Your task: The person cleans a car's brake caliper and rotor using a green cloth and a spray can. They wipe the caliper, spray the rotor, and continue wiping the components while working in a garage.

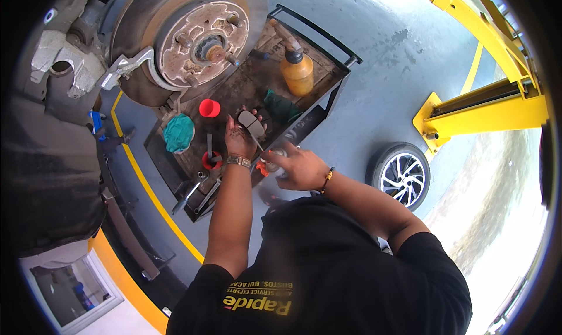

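Held a grey, curved brake pad (251, 124) in the left hand (239, 140), above the black-framed, brown-topped cart (321, 58); gripped a blurred, pale object (274, 159) with the right hand (301, 166); seemingly left pad unfitted, round steel disc (188, 64) bared.

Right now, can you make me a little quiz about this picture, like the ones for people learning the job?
1. Pick one. What does the left hand hold?
A) a wrench
B) a grey brake pad
C) a red cup

2. True or false? The yellow bottle stands on the cart.

3. Fill the gap. The wheel with silver spokes is on the person's ____ side.

Key: 1. B; 2. True; 3. right
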Available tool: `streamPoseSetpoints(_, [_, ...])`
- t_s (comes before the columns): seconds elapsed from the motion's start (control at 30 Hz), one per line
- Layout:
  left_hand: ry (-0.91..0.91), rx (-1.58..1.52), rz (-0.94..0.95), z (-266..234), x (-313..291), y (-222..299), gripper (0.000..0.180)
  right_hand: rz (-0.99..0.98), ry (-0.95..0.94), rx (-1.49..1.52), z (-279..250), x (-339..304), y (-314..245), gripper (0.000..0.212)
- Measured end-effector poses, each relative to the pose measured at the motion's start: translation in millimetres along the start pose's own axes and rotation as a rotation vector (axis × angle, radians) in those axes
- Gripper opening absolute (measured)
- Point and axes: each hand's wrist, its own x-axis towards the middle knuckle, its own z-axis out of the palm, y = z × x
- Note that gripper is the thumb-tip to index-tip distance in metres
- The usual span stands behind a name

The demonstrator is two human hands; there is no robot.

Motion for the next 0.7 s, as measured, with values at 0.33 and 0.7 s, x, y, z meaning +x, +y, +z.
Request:
streamPoseSetpoints(0.33, [0.246, 0.230, -0.083, 29.5, 8.6, -6.3, 0.050, -0.003, 0.090, 0.014, -10.0, 5.6, 7.7, 0.073])
streamPoseSetpoints(0.7, [0.151, 0.143, -0.086, 31.0, 2.3, -6.8, 0.043, -0.086, 0.083, -0.008, -37.2, 3.4, 12.9, 0.075])
